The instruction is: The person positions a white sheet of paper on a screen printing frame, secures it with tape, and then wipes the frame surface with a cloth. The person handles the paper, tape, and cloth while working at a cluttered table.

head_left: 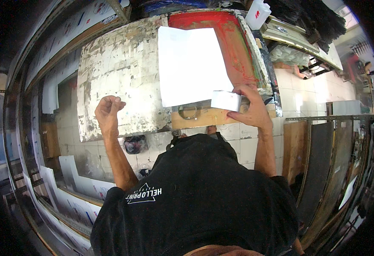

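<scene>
My right hand [257, 112] grips a white roll [224, 102] that looks like wide tape, thumb below and fingers above, over the table's near side. My left hand [108, 112] is closed in a pinch above the worn, paint-flecked white board [118, 68]; whatever it may hold is too small to make out. Between the hands, a large white sheet [191, 64] lies partly over a red-stained frame [234, 42]. A thin ring [188, 112] rests near the sheet's lower edge, on a tan wooden strip [208, 121].
A white plastic jug [258, 14] stands at the table's far right corner. Metal racks with printed white sheets [78, 205] line the left side. Boards [297, 147] lean in a rack at right. A dark plastic bag [136, 145] sits on the tiled floor below.
</scene>
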`<state>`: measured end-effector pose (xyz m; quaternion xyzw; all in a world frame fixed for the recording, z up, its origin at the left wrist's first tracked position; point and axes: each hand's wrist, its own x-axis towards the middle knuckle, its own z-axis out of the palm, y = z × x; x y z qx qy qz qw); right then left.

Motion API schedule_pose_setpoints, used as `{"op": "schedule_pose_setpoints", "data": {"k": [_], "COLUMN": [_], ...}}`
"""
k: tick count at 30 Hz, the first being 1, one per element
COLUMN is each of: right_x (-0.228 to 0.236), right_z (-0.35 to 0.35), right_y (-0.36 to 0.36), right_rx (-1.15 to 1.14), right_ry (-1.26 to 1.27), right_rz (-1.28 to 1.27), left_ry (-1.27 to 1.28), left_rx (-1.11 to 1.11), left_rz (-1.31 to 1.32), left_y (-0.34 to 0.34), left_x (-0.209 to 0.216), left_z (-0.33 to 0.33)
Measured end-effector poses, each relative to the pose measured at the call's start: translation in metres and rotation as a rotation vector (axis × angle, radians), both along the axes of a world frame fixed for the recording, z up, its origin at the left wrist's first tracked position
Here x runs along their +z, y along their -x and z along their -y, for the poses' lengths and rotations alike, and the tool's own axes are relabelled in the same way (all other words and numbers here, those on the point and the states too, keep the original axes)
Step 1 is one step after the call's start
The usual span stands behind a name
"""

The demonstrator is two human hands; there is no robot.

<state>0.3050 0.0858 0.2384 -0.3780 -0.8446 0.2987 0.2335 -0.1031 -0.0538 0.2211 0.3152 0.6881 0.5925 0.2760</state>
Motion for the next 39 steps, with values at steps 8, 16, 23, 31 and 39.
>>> {"op": "schedule_pose_setpoints", "data": {"k": [8,16,23,31,39], "right_x": [0.001,0.013,0.063,0.168,0.177], "right_z": [-0.014,-0.018,-0.004,0.062,0.054], "right_y": [-0.001,0.018,0.045,0.063,0.105], "right_rx": [-0.056,-0.060,0.277,0.591,0.800], "right_ry": [0.082,0.034,-0.209,-0.731,-0.631], "right_rz": [-0.144,-0.069,-0.392,-0.620,-0.970], "left_ry": [-0.169,-0.221,-0.385,-0.502,-0.945], "left_rx": [0.149,0.306,0.540,0.795,0.615], "left_rz": [-0.229,-0.360,-0.474,-1.223,-0.770], "left_y": [0.008,0.018,0.076,0.103,0.117], "left_x": [0.027,0.035,0.054,0.140,0.156], "left_z": [0.019,0.050,0.121,0.288,0.367]}}
